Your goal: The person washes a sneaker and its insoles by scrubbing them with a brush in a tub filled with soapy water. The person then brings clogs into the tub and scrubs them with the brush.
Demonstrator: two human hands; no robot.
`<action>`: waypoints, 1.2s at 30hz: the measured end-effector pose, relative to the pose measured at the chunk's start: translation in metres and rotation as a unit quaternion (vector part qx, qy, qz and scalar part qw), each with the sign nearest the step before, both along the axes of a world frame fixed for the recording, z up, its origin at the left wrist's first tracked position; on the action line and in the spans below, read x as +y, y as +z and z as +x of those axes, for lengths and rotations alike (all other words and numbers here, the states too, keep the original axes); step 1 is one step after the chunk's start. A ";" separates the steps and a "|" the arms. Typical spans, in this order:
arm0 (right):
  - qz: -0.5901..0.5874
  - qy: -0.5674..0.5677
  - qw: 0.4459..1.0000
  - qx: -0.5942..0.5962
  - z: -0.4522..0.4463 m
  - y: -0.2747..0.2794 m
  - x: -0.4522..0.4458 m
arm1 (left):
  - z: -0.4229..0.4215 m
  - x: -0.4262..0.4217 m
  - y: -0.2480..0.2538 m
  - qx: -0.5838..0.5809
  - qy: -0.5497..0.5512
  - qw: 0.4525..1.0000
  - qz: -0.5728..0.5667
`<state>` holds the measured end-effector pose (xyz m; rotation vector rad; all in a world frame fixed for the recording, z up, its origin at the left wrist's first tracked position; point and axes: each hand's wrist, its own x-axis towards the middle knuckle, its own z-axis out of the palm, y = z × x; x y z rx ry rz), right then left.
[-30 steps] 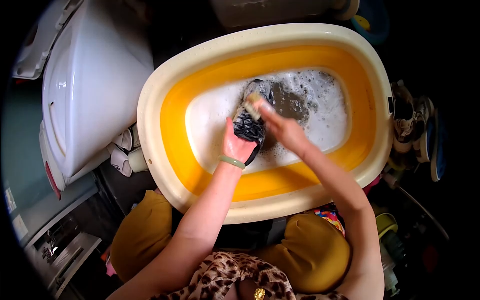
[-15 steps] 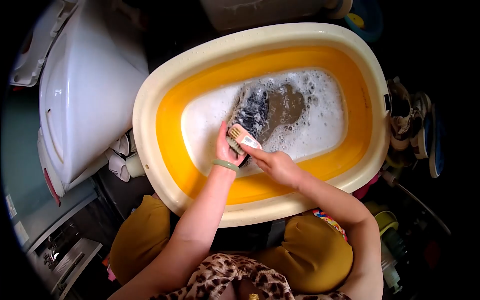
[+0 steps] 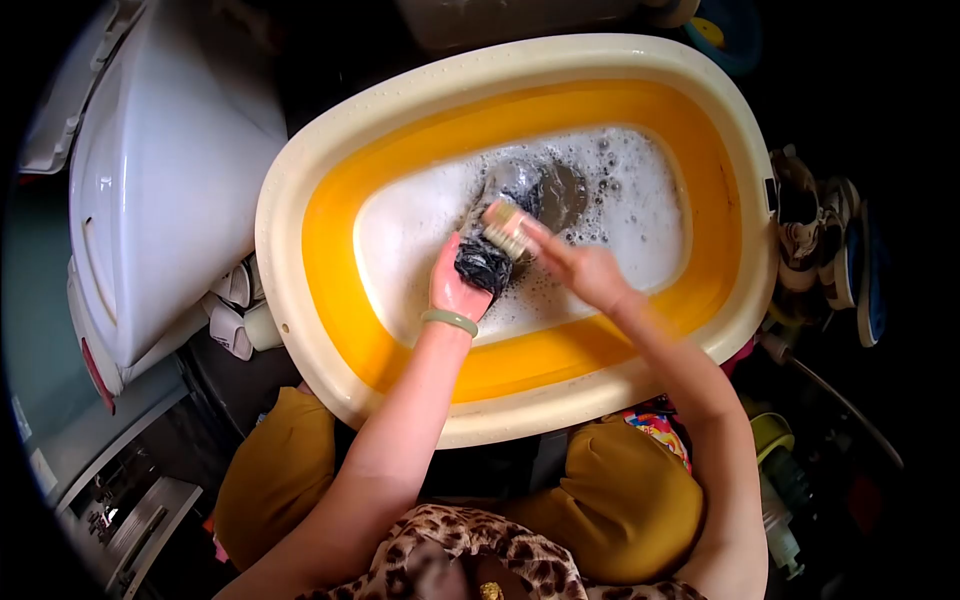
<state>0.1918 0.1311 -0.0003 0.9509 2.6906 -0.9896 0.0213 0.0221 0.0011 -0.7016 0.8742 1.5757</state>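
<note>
A dark, soapy shoe point(image 3: 484, 268) lies tilted in the foamy water of a yellow and cream basin point(image 3: 340, 235). My left hand point(image 3: 456, 288), with a green bangle at its wrist, holds the near end of the shoe from below; most of its fingers are hidden beneath it. In my right hand point(image 3: 588, 274) is a scrubbing brush point(image 3: 510, 230) with a pinkish back and pale bristles, blurred by motion. The brush sits against the middle of the shoe. Foam covers the shoe's far end.
Several shoes point(image 3: 840, 245) stand right of the basin, near a thin hose point(image 3: 840, 400). On the left are a white toilet-like fixture point(image 3: 170, 200) and white slippers point(image 3: 230, 320). My knees point(image 3: 635, 490) flank the basin's near edge. Bottles point(image 3: 780, 530) stand lower right.
My right hand and the brush have moved up and away from my left palm onto the shoe. The shoe's near end now shows in my left hand. Foam has spread over the bare water.
</note>
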 end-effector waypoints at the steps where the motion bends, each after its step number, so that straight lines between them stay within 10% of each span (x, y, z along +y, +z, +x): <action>1: 0.033 -0.054 0.998 0.027 0.008 -0.018 0.014 | -0.002 -0.001 -0.007 -0.010 0.019 0.998 0.063; 6: 0.077 -0.207 0.975 -0.030 0.033 -0.051 0.052 | -0.014 -0.012 0.011 -0.013 0.045 0.998 0.044; 11: 0.020 0.076 0.995 -0.061 0.031 -0.069 0.004 | -0.018 -0.016 0.014 0.027 0.055 0.998 0.012; 17: 0.019 -0.127 0.990 -0.059 0.019 -0.050 0.042 | -0.025 -0.020 0.010 0.019 0.053 0.998 0.019; 23: 0.039 0.045 0.998 -0.015 0.032 -0.074 0.007 | -0.027 -0.022 0.002 0.002 0.034 0.997 0.070; 26: -0.163 -0.281 0.945 -0.045 0.010 -0.022 0.039 | -0.026 -0.017 0.002 -0.002 0.007 0.994 0.110; 27: -0.008 -0.189 0.981 -0.032 0.017 -0.030 0.042 | -0.026 -0.013 0.003 -0.003 0.010 0.993 0.113; 32: -0.204 -0.089 0.966 0.133 -0.010 0.036 -0.034 | -0.017 0.005 0.016 -0.050 0.041 0.997 0.048; 36: -0.080 -0.011 0.990 0.114 -0.034 0.012 -0.041 | -0.014 0.006 0.002 0.013 0.012 0.999 0.037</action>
